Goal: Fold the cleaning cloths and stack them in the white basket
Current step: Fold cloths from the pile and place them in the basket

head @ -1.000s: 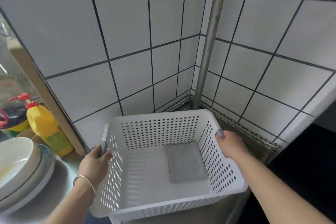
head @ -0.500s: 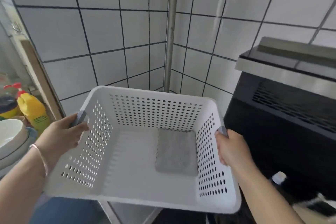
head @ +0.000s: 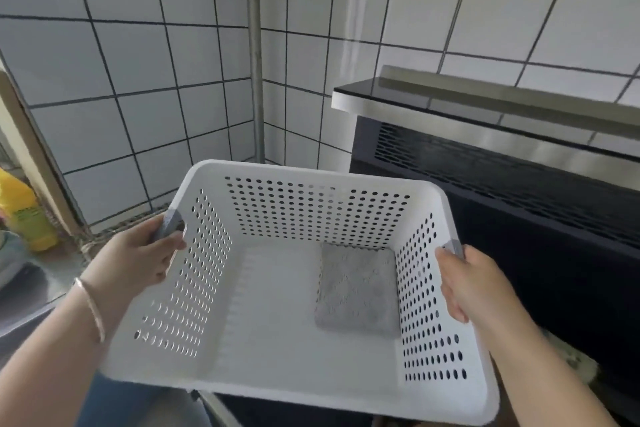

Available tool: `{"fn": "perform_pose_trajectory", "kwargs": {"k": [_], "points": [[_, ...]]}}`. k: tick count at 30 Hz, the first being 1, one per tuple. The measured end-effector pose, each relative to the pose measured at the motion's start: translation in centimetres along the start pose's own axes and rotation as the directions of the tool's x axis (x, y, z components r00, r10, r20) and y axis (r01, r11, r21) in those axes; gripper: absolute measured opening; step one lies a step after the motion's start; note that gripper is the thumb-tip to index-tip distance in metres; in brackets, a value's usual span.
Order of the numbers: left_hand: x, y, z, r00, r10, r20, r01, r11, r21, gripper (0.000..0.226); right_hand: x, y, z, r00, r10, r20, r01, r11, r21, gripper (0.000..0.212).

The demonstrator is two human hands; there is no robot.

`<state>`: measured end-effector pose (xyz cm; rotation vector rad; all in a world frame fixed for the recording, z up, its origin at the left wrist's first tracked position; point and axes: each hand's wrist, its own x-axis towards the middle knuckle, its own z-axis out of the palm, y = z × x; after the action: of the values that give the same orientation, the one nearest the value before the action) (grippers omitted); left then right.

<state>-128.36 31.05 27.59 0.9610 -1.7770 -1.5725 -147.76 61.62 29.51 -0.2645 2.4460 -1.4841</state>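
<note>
White basket (head: 304,350) between both hands, seemingly one folded grey cloth (head: 358,291) inside.

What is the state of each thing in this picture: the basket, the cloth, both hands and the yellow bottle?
White basket: lifted, held at both side handles, tilted slightly.
Grey cloth: folded, lying flat on the basket floor by the right wall.
Left hand: grips the left handle.
Right hand: grips the right handle.
Yellow bottle: upright on the counter, partly out of view.
</note>
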Motion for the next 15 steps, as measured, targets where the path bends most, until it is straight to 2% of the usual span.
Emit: {"fn": "perform_pose_trajectory", "kwargs": {"k": [3,7,11,15], "points": [[-0.7,0.0,1.6,0.999,0.019,0.031,-0.021,0.998,0.056,0.013,-0.6,1.5,-1.6,0.999,0.031,-0.036,-0.030,0.999,0.020,0.027],[-4.0,-0.5,3.3,0.996,0.028,0.081,-0.033,0.998,0.053,0.023,-1.9,4.3,-4.6,0.996,0.028,-0.084,-0.029,0.999,-0.018,0.026],[-10.5,-0.6,3.9,0.998,0.054,0.030,-0.055,0.998,0.033,0.020,-4.3,6.7,-7.3,0.995,-0.040,-0.091,0.034,0.997,-0.066,0.026],[-18.5,-1.0,4.8,0.995,0.044,-0.090,-0.046,0.999,-0.024,0.019,-7.9,9.1,-10.7,0.991,-0.118,-0.061,0.114,0.991,-0.067,0.027]]}}
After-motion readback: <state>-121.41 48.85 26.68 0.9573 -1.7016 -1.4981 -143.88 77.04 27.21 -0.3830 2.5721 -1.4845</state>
